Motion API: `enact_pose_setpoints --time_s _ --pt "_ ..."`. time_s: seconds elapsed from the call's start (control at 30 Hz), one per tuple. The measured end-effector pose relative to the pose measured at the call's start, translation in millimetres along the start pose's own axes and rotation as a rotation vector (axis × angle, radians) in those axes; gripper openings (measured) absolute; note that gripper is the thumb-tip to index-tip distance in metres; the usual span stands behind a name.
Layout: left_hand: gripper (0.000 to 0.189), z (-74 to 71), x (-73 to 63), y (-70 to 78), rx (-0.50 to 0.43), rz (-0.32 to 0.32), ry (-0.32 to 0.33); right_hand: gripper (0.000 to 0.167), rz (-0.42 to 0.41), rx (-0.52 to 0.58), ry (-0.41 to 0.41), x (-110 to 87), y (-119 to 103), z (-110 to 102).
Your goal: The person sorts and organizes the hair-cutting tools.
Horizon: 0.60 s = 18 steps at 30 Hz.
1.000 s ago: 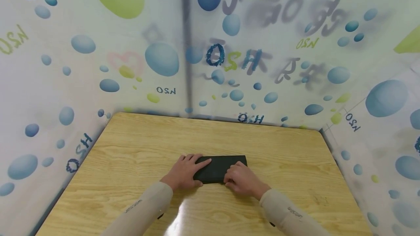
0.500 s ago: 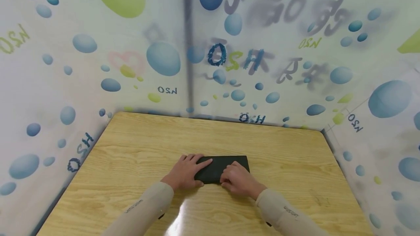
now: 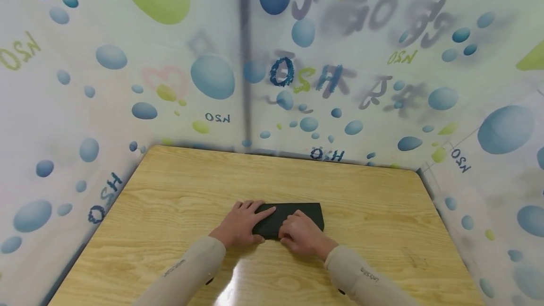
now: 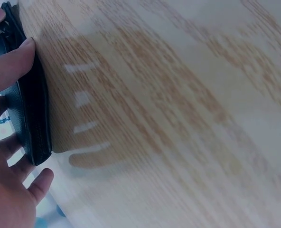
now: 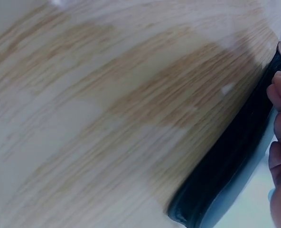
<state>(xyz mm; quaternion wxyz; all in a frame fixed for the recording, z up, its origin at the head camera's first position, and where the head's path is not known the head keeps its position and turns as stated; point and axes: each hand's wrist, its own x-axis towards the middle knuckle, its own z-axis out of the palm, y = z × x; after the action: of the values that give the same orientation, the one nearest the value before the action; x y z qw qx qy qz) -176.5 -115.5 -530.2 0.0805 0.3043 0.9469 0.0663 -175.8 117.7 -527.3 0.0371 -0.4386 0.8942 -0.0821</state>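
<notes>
A flat black zip pouch with a leathery surface lies lengthwise on the wooden table. My left hand holds its left end, the thumb against the near edge and a finger stretched over the top. In the left wrist view the pouch shows its narrow zipped side beside that thumb. The fingers of my right hand are curled at the middle of the near edge, pinching the zipper pull, which they mostly hide. In the right wrist view, the right part of the pouch extends away from these fingers.
A wall printed with blue and green bubbles stands directly behind the table, with similar side walls left and right. Bright glare lies on the tabletop near the front.
My right hand has slid left along the pouch's near edge, uncovering more of its right end. That end's near corner now looks more bulged. The left hand stays put.
</notes>
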Motion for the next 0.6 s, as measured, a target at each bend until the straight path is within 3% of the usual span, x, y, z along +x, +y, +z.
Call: enact_pose_setpoints --time_s 0.6 --pt "0.084 -0.1 -4.4 -3.2 -0.030 0.025 0.029 0.009 0.036 -0.031 -0.006 -4.5 2.6 0.4"
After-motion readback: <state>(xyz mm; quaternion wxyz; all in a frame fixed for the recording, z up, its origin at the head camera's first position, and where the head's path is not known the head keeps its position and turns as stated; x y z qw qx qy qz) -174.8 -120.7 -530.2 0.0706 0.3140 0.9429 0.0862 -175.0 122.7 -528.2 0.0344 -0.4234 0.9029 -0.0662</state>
